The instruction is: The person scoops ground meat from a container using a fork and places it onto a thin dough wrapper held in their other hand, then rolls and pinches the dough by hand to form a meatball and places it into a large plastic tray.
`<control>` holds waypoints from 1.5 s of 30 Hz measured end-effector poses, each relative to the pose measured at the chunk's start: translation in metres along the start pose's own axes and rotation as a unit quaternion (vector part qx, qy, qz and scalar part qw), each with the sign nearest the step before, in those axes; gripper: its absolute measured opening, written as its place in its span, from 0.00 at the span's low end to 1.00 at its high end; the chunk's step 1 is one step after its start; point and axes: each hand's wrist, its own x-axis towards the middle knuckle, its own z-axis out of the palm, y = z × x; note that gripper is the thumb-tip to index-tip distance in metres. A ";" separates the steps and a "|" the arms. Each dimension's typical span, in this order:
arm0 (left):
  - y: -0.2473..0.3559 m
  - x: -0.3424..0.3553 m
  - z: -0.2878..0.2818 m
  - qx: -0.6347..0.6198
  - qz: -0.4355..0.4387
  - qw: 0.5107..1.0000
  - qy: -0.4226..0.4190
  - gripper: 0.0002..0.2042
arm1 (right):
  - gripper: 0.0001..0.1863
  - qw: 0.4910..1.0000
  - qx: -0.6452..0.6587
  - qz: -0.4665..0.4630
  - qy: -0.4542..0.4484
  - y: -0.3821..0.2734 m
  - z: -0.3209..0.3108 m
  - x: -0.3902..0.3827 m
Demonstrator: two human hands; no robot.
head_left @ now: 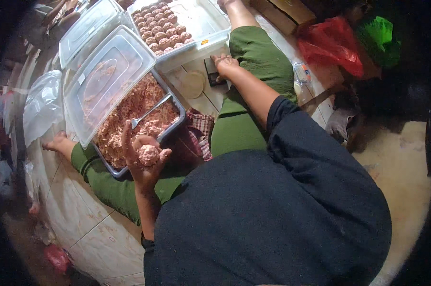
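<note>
My left hand (146, 174) is palm up with a rough, pinkish-brown ball (148, 155) of shredded mixture in it. Its index finger points up while the other fingers curl round the ball. Just beyond it, a dark tub (173, 127) holds loose shredded mixture (151, 102), and a metal fork (151, 110) lies on top. A translucent lid (108, 78) leans tilted over the tub's left part. My right hand (226, 66) reaches between my legs, with its fingers on the edge of a small dark flat object (214, 74) whose kind I cannot make out.
A clear plastic box (196, 47) at the far side holds rows of similar balls (160, 26). A round pale disc (192, 85) lies on the tiles. Checkered cloth (201, 126) sits beside the tub. Plastic bags lie around, one red (332, 45), one green (380, 38), one clear (43, 102).
</note>
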 end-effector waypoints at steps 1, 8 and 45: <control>0.001 -0.001 -0.001 -0.005 -0.019 1.000 0.011 0.49 | 0.50 1.000 0.011 -0.006 -0.004 0.002 0.002 0.002; -0.020 -0.001 -0.015 0.101 0.062 0.993 0.017 0.16 | 0.38 0.997 -0.048 -0.038 0.038 0.005 0.015 0.000; -0.001 -0.013 -0.044 0.041 -0.048 0.987 0.146 0.19 | 0.10 0.945 -0.048 -0.300 0.116 -0.167 -0.058 -0.058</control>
